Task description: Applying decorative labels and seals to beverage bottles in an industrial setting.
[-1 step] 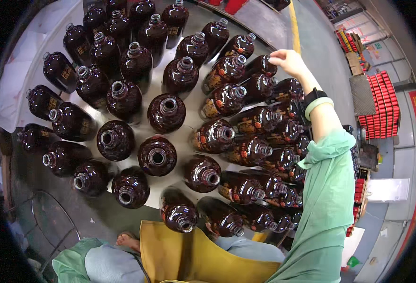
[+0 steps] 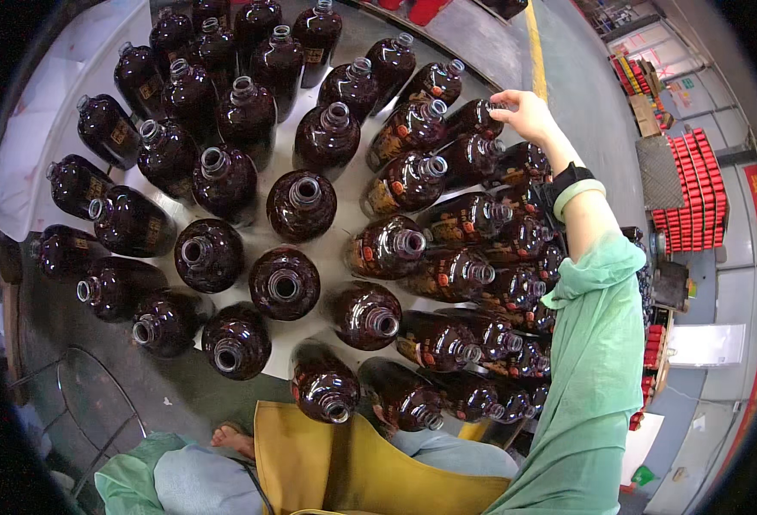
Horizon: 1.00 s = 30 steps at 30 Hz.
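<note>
My right hand (image 2: pixel 522 116) reaches to the far right of the table, thumb and fingers closed round the neck of a dark brown bottle (image 2: pixel 473 121). That bottle stands at the far end of the rows of bottles with orange and gold print (image 2: pixel 408 133). On the left are more dark bottles (image 2: pixel 224 184), some with small gold labels. The necks that show plainly are uncapped, their round mouths facing up. My left hand does not show; only a green sleeve (image 2: pixel 133 476) appears at the lower left.
The bottles stand on a pale tabletop (image 2: pixel 284 142). White sheeting (image 2: pixel 30 163) hangs at its left edge. A yellow apron (image 2: pixel 297 455) covers my lap. Stacked red boxes (image 2: pixel 692 193) rise at the right, beyond my forearm. A thin wire frame (image 2: pixel 95 386) stands at the lower left.
My right fingers have come down slightly onto the bottle's neck. The bottles on the table stand where they stood.
</note>
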Each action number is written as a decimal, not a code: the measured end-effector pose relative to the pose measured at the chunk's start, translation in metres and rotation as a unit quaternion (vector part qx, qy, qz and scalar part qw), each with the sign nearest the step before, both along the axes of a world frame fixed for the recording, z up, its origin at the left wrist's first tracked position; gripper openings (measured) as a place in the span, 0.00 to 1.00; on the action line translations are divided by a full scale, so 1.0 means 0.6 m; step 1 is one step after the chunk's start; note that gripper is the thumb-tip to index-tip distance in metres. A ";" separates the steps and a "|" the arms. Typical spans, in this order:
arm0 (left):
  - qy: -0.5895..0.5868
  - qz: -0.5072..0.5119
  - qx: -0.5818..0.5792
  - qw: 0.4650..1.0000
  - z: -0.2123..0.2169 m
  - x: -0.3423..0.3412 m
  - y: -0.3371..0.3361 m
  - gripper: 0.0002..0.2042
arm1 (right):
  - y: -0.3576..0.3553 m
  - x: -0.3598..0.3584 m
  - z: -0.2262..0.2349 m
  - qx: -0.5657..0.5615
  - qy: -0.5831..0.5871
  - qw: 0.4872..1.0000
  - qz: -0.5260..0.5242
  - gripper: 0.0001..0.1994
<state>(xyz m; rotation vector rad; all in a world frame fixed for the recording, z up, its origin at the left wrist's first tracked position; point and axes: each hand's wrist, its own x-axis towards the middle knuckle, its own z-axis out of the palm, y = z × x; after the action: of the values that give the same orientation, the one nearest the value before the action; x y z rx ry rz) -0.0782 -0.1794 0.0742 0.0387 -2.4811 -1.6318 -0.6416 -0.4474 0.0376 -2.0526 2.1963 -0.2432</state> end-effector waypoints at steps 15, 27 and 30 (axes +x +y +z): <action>-0.024 0.013 -0.044 0.999 -0.004 -0.008 0.015 0.12 | -0.011 -0.003 -0.033 -0.078 0.097 0.990 -0.064 0.14; -0.013 -0.004 -0.039 0.999 -0.002 0.004 0.021 0.10 | -0.012 -0.001 -0.030 -0.061 0.109 0.991 -0.047 0.14; -0.036 0.019 -0.055 0.998 -0.001 0.003 0.019 0.10 | -0.008 -0.004 -0.030 -0.079 0.125 0.987 -0.058 0.13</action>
<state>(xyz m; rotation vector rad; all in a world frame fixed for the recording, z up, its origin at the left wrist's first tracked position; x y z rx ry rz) -0.0765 -0.1677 0.0736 0.1321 -2.6011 -1.5029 -0.6443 -0.4525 0.0194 -2.1434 2.5239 -0.1837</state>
